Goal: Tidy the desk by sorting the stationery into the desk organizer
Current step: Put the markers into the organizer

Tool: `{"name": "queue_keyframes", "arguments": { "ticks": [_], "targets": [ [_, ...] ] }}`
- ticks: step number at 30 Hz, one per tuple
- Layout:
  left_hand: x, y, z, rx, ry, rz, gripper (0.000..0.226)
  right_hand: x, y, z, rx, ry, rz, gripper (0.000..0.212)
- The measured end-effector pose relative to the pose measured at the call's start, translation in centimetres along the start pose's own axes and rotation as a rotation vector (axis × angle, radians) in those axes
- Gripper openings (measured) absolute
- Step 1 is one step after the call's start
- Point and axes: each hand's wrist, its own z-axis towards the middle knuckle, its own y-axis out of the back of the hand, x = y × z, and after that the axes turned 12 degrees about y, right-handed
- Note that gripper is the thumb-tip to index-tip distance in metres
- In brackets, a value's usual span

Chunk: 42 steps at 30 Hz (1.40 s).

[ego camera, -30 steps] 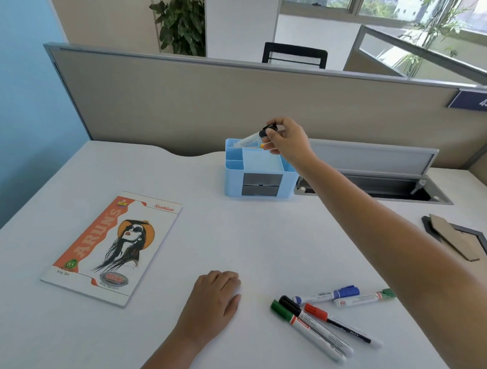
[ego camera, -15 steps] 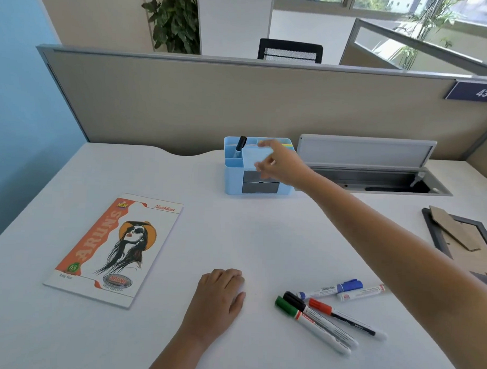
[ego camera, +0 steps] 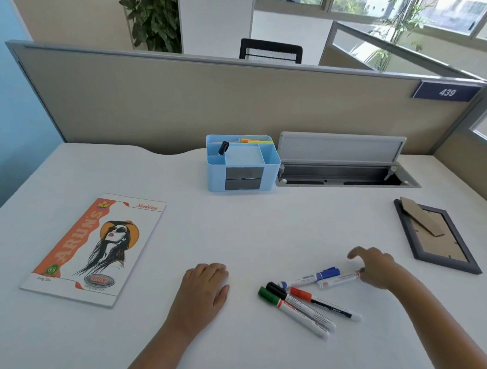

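The light blue desk organizer (ego camera: 215,172) stands at the back of the desk, with a black-capped marker (ego camera: 223,147) leaning in its left rear compartment and coloured sticky notes (ego camera: 256,141) behind. Several markers lie at front right: blue-capped (ego camera: 311,277), a white one (ego camera: 335,281) whose right end is under my fingers, red-capped (ego camera: 323,303), black-capped (ego camera: 301,305) and green-capped (ego camera: 290,311). My right hand (ego camera: 377,267) hovers low at the white marker's right end, fingertips touching it, fingers spread. My left hand (ego camera: 202,290) rests palm down on the desk, empty.
An orange and white notebook (ego camera: 96,248) lies at the left. A dark photo frame (ego camera: 436,238) lies face down at the right. An open cable tray (ego camera: 342,174) sits right of the organizer. A partition wall closes the desk's back.
My right hand dropped the black-capped marker into the organizer, then drew back to the loose markers at front right. My left hand stayed put.
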Motion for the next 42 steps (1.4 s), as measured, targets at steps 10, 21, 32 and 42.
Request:
{"name": "queue_keyframes", "arguments": {
  "ticks": [10,21,32,42],
  "targets": [
    [-0.1,0.1,0.2,0.015,0.009,0.003,0.024,1.5,-2.7,-2.3,-0.201,0.110,0.200,0.014],
    [0.0,0.0,0.1,0.000,-0.006,0.013,0.025,7.5,2.4,-1.6,-0.244,0.390,0.698,0.005],
    [-0.1,-0.1,0.1,-0.002,-0.002,0.025,0.024,17.2,11.6,2.2,-0.628,0.585,1.223,0.008],
    [-0.1,0.0,0.1,0.010,0.015,0.006,0.029,24.7,13.8,9.6,-0.773,0.512,0.900,0.018]
  ]
}}
